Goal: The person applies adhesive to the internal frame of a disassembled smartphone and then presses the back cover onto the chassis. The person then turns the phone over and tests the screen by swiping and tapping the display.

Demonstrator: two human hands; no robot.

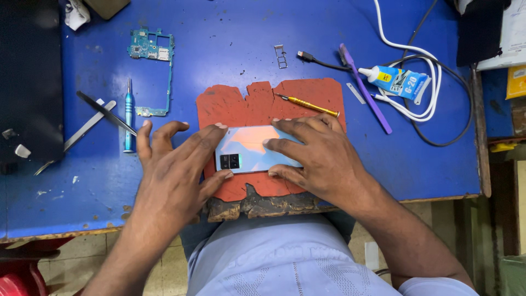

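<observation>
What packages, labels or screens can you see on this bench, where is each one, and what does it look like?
Glue tube: upper right of the blue table, lying among white cable; white nozzle, blue-and-yellow label.
Yellow package: far right edge, only partly in view.
Phone: on the red mat, under both hands, back side up, no screen showing.

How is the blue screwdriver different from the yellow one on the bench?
The blue screwdriver is thicker and lies straight up and down on the bare blue table, left of the left hand. The yellow screwdriver is thinner and lies slanted on the red mat, just above the right hand. Neither is held; both hands press on the phone.
</observation>
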